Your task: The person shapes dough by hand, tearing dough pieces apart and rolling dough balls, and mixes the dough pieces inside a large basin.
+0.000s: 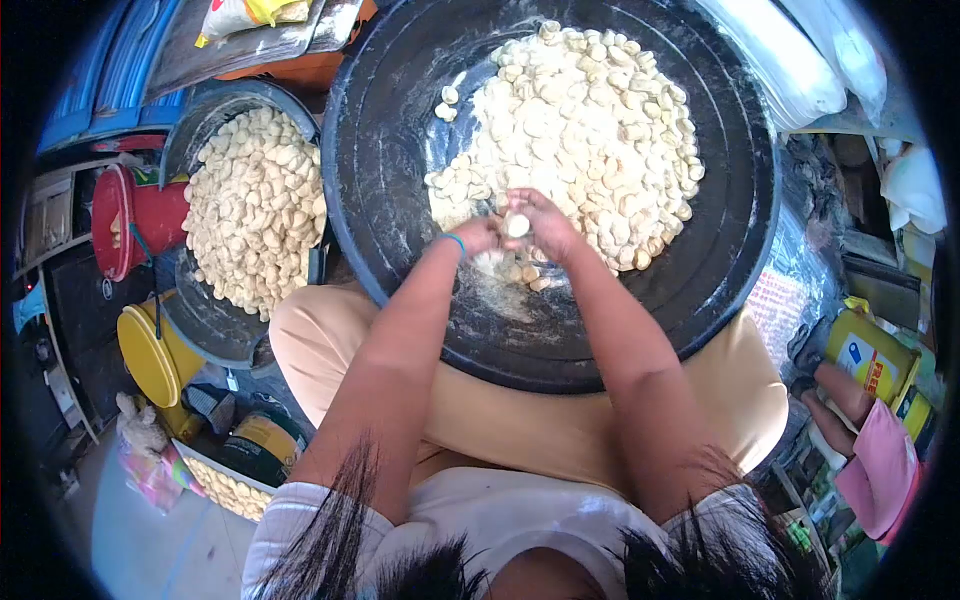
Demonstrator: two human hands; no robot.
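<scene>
One view, from my head. Faces forward and steeply down, past my shirt (500, 505) and lap (520, 420), black tub (385, 130) close ahead.

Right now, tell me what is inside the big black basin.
Inside the big black basin, pale round dough pieces sit amid powder. Whatever lies beneath their heap is covered.

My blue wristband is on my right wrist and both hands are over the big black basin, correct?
Wrong wrist: the head view shows the blue wristband on your left wrist. Your left hand and right hand are indeed both over the big black basin.
</scene>
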